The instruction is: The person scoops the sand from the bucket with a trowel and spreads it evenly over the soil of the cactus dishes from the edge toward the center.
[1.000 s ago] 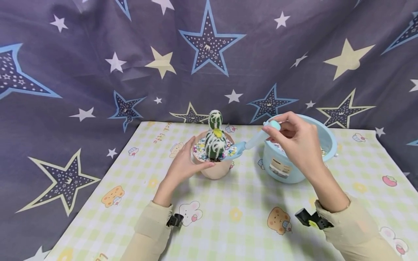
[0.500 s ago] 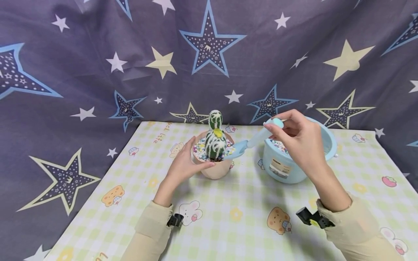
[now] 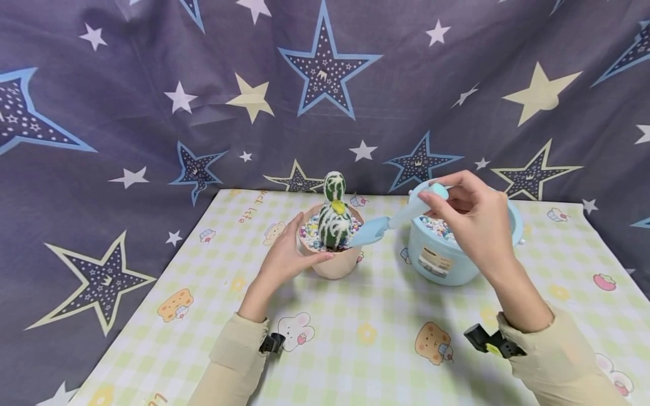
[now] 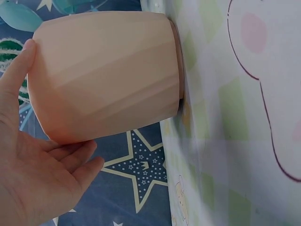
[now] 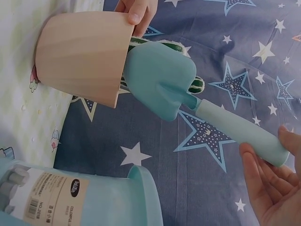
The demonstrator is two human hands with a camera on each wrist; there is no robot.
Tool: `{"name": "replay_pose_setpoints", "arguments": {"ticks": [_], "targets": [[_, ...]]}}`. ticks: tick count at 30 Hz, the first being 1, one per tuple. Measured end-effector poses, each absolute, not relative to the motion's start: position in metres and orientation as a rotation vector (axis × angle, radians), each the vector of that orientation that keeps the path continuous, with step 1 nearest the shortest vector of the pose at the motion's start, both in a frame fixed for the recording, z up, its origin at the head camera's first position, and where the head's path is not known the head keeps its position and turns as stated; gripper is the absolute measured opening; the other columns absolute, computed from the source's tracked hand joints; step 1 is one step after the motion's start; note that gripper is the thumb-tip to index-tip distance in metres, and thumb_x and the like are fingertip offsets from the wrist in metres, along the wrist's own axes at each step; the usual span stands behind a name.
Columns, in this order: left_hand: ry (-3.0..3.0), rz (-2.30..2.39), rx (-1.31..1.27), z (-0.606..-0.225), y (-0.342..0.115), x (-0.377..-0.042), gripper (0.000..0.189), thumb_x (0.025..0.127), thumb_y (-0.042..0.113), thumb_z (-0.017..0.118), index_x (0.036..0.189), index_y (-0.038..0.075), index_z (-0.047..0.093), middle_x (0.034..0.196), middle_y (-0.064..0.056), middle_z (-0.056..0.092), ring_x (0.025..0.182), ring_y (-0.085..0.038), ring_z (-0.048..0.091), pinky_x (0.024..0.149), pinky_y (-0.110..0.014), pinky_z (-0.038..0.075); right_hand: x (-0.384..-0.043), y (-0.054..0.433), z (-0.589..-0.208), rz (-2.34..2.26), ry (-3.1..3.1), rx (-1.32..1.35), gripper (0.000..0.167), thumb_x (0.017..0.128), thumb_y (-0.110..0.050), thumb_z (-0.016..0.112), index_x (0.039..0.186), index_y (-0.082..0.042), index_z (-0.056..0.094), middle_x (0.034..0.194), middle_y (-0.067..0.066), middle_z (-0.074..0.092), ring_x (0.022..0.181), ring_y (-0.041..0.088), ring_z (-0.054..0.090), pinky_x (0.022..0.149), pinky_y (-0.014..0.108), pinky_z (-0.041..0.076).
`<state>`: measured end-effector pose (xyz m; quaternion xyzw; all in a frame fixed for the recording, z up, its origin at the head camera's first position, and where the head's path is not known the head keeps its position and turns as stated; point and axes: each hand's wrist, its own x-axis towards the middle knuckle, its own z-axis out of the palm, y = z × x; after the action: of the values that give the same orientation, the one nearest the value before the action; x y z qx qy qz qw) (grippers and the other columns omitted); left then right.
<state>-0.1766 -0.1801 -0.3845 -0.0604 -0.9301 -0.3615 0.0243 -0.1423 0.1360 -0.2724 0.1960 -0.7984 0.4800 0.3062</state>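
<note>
A green-and-white striped cactus (image 3: 334, 225) with a yellow flower stands in a pale pink flowerpot (image 3: 334, 269) among colourful small beads. My left hand (image 3: 286, 254) holds this pot at its left side, thumb over the near rim, fingers around the far side; the left wrist view shows the pot (image 4: 108, 75) between thumb and fingers. With thumb and fingertips, my right hand (image 3: 477, 223) grips the end of a light blue trowel (image 3: 406, 214). The trowel's blade (image 5: 160, 77) slants down over the pot's right rim beside the cactus. Its inner face is partly hidden.
Right of the pot stands a light blue bucket (image 3: 442, 265) with a label, holding similar beads; my right hand and wrist cover part of it. A checked cloth (image 3: 365, 361) covers the table. Behind hangs a dark star-patterned curtain (image 3: 213, 56).
My right hand has shifted slightly right, drawing the trowel's blade a little away from the cactus towards the pot's rim. The left hand and the pot stay in place.
</note>
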Motion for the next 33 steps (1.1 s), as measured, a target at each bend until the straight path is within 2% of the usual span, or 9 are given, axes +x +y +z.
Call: {"name": "replay_pose_setpoints", "arguments": {"ticks": [2, 4, 11, 19, 23, 26, 33], "targets": [[-2.877, -1.119, -0.189, -0.385, -0.180, -0.177, 0.123, 0.071, 0.066, 0.079, 0.161, 0.013, 0.015, 0.164, -0.015, 0.026, 0.147, -0.040, 0.035, 0.117, -0.060, 0.034, -0.142, 0.137, -0.273, 1.287, -2.109, 0.515, 0.015, 0.087, -0.004, 0.075, 0.101, -0.001, 0.069, 0.074, -0.032, 0.067, 0.060, -0.004, 0.068, 0.058, 0.009, 0.054], [-2.875, -1.124, -0.193, -0.385, -0.180, -0.177, 0.123, 0.071, 0.066, 0.079, 0.161, 0.013, 0.015, 0.164, -0.015, 0.026, 0.147, -0.040, 0.034, 0.118, -0.060, 0.034, -0.142, 0.138, -0.273, 1.294, -2.105, 0.508, 0.015, 0.087, -0.004, 0.075, 0.101, 0.000, 0.069, 0.075, -0.034, 0.066, 0.060, -0.003, 0.068, 0.057, 0.010, 0.054], [-2.865, -1.142, -0.193, -0.386, -0.180, -0.176, 0.122, 0.071, 0.065, 0.080, 0.161, 0.016, 0.014, 0.165, -0.015, 0.023, 0.148, -0.041, 0.032, 0.118, -0.061, 0.032, -0.140, 0.145, -0.275, 1.302, -2.083, 0.470, 0.016, 0.087, -0.002, 0.075, 0.101, 0.002, 0.069, 0.070, -0.028, 0.067, 0.058, -0.003, 0.068, 0.057, 0.008, 0.052], [-2.802, -1.081, -0.248, -0.376, -0.178, -0.173, 0.118, 0.072, 0.060, 0.082, 0.160, 0.016, 0.018, 0.166, -0.009, 0.022, 0.148, -0.037, 0.033, 0.116, -0.060, 0.035, -0.138, 0.155, -0.276, 1.407, -2.036, 0.413, 0.016, 0.089, -0.003, 0.073, 0.102, 0.005, 0.069, 0.081, -0.019, 0.073, 0.062, -0.002, 0.070, 0.062, 0.014, 0.058], [-2.706, -1.128, -0.282, -0.361, -0.175, -0.166, 0.113, 0.072, 0.054, 0.085, 0.160, 0.021, 0.021, 0.165, -0.006, 0.024, 0.149, -0.034, 0.032, 0.118, -0.061, 0.033, -0.137, 0.164, -0.277, 1.431, -1.995, 0.377, 0.017, 0.090, 0.001, 0.070, 0.105, 0.008, 0.068, 0.085, -0.021, 0.073, 0.066, -0.002, 0.071, 0.063, 0.014, 0.059], [-2.619, -1.163, -0.303, -0.350, -0.171, -0.161, 0.111, 0.071, 0.050, 0.087, 0.159, 0.026, 0.025, 0.164, -0.005, 0.028, 0.149, -0.033, 0.033, 0.118, -0.063, 0.031, -0.137, 0.172, -0.278, 1.494, -1.912, 0.393, 0.018, 0.089, 0.004, 0.069, 0.106, 0.009, 0.068, 0.085, -0.017, 0.074, 0.067, -0.001, 0.072, 0.064, 0.014, 0.059], [-2.378, -1.247, -0.412, -0.333, -0.158, -0.151, 0.100, 0.072, 0.046, 0.088, 0.154, 0.032, 0.034, 0.159, 0.003, 0.038, 0.149, -0.020, 0.034, 0.119, -0.055, 0.034, -0.139, 0.190, -0.279, 1.663, -1.700, 0.455, 0.020, 0.088, 0.009, 0.068, 0.108, 0.010, 0.068, 0.090, -0.004, 0.077, 0.071, 0.003, 0.074, 0.066, 0.016, 0.059]]}}
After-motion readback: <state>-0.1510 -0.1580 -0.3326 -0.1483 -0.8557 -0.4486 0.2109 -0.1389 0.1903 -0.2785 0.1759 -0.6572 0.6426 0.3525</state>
